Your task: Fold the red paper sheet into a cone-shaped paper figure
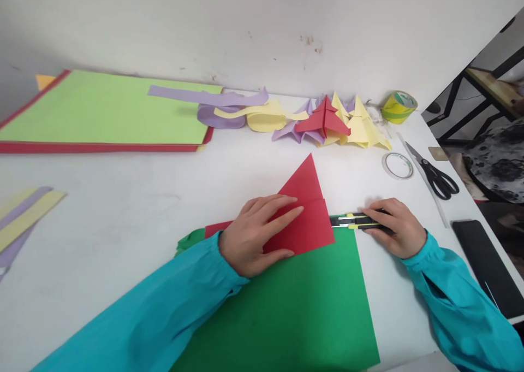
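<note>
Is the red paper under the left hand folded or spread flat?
Folded: red paper shows a triangular point above a crease, left hand pressing it.

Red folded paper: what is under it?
A green sheet lies under the red paper, whose upper tip rests on the white table. The left hand covers part; anything between is hidden.

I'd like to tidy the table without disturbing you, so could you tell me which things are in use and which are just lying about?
In use: red folded paper under the left hand; utility knife in the right hand; dark green sheet.
Lying about: scissors, tape ring, yellow tape roll, folded paper shapes, phone.
</note>
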Demonstrator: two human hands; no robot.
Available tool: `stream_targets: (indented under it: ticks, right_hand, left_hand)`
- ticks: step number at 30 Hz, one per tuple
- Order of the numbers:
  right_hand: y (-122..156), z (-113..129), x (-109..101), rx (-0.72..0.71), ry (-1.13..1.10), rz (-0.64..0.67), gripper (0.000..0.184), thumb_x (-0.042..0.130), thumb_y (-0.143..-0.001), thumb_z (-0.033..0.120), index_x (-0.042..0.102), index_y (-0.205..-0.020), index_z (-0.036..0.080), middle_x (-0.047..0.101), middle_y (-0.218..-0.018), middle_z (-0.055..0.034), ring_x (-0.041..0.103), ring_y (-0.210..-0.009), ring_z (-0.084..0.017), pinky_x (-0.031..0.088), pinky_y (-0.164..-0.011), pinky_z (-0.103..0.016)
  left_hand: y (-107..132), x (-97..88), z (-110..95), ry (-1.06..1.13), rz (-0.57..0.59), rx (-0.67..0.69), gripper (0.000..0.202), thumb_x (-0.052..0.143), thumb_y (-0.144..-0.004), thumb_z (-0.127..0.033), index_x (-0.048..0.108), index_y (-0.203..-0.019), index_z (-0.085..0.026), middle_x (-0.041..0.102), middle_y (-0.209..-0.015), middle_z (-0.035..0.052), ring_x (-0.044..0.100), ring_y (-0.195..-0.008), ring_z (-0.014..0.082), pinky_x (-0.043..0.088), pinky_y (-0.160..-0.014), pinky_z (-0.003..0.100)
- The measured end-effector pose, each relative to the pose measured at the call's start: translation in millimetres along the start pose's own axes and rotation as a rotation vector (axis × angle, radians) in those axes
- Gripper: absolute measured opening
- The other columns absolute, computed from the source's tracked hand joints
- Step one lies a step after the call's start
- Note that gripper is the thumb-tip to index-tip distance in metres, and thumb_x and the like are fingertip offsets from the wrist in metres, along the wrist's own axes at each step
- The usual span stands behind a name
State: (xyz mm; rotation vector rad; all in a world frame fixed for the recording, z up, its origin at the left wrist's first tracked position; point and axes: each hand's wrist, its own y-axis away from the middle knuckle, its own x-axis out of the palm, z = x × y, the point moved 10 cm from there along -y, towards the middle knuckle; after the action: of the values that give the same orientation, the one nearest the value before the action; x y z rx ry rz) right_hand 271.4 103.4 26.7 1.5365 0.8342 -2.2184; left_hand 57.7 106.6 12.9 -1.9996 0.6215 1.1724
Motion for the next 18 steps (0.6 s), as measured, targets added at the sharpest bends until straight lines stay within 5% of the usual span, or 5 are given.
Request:
stream_targets:
  ticks: [7, 18]
  right_hand:
    - [4, 5, -3, -0.077, -0.058, 0.015, 0.037, 0.057, -0.085, 0.030, 0.055, -0.121, 0.021, 0.059, -0.102, -0.0100, 0.054, -0.091, -0.022, 0.046, -0.076, -0.038]
    - [8, 6, -2, -0.110, -0.076, 0.089, 0.036, 0.052, -0.088, 0.030, 0.055, -0.123, 0.023, 0.058, -0.100, -0.0097, 0.053, -0.088, -0.021, 0.045, -0.075, -0.038]
  left_hand:
    - [2, 27.6, -7, -0.192, 0.217, 0.068, 0.052, 0.026, -0.094, -0.052, 0.030, -0.141, -0.030, 0.031, -0.149, 0.0012, 0.018, -0.139, 0.0263, 0.006, -0.113, 0.049]
    - [1, 27.0, -8, -0.227, 0.207, 0.079, 0.055, 0.026, -0.094, -0.053, 0.028, -0.142, -0.028, 0.029, -0.149, 0.0034, 0.016, -0.140, 0.0263, 0.006, -0.113, 0.050]
